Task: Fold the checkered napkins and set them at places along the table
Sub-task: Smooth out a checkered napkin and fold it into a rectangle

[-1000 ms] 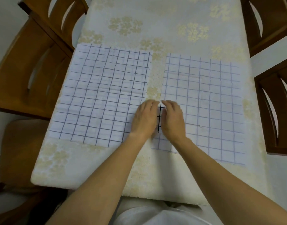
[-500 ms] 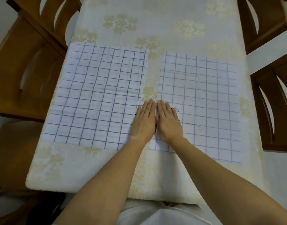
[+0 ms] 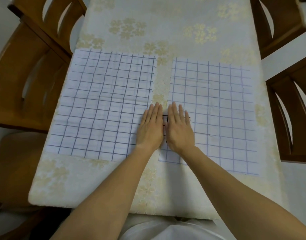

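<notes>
Two spread napkins lie slightly apart on the surface (image 3: 96, 181): left napkin (image 3: 103, 104) and right napkin (image 3: 216, 115). Left hand (image 3: 151, 129) and right hand (image 3: 180, 129) press flat between them, fingers straight, gripping nothing, over what may be a small dark-lined folded napkin (image 3: 165, 119).

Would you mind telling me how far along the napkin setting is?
Early. Both large sheets, the left napkin and right napkin, lie spread flat, unfolded, side by side on the tablecloth. The left hand and right hand press flat on a small darker-lined piece between them. Folding those two and setting them at places remains.
</notes>
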A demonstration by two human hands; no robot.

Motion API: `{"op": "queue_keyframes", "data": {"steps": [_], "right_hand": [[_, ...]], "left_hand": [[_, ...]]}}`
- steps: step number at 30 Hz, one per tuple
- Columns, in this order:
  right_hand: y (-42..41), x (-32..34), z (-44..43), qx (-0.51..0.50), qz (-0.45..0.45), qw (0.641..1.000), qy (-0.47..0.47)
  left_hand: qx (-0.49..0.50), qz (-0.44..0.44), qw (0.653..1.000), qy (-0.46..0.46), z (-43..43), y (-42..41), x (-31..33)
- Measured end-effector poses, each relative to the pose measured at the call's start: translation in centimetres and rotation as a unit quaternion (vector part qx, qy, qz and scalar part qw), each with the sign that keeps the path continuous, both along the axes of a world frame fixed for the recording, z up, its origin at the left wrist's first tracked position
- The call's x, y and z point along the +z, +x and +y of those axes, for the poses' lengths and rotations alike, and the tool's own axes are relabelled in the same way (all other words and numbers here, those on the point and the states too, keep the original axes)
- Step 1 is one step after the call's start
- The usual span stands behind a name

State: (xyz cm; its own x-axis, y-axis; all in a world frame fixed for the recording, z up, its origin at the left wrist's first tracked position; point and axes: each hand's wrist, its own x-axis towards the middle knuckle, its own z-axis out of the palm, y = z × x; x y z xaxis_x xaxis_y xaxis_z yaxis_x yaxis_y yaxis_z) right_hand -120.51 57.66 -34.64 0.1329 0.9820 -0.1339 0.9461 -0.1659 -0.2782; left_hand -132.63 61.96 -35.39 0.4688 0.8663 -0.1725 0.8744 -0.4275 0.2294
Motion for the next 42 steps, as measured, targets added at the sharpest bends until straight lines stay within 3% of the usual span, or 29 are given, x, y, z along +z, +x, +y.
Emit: {"op": "queue_keyframes", "data": {"steps": [5, 15, 18, 21, 24, 29, 36, 38, 42], "right_hand": [[-1.1, -1.9, -0.4, 0.015, 0.029, 0.999, -0.037], [4.2, -1.1, -2.7, -0.063, -0.035, 0.991, -0.110], [3.3, 0.1, -1.7, -0.074, -0.031, 0.994, -0.070], [1.2, 0.2, 0.0, -0.014, -0.012, 1.000, -0.012], [0.6, -1.3, 0.0, 0.019, -0.001, 0.998, -0.057], [2.6, -1.9, -1.0, 0.020, -0.022, 0.996, -0.083], [4.0, -0.9, -2.0, -0.045, -0.032, 0.992, -0.113], [3.7, -0.4, -1.5, -0.069, -0.031, 0.992, -0.099], [1.5, -0.4, -0.4, 0.005, -0.024, 0.998, -0.053]], "left_hand": [[0.007, 0.021, 0.999, -0.033, -0.2, 0.3, -1.2], [0.029, 0.090, 0.995, -0.021, 0.0, -2.4, -0.3], [0.033, 0.069, 0.997, -0.008, 0.3, -1.4, 0.7], [-0.009, 0.033, 0.999, 0.004, 0.5, 0.1, 1.0], [-0.035, 0.029, 0.998, -0.036, 0.2, 0.4, -0.1], [-0.020, 0.064, 0.997, -0.030, 0.4, -1.1, -0.5], [0.018, 0.114, 0.993, -0.035, 0.6, -3.0, 0.5], [0.013, 0.099, 0.995, -0.014, 0.8, -2.8, 1.1], [-0.043, 0.074, 0.996, -0.005, 0.6, -1.1, 1.5]]}}
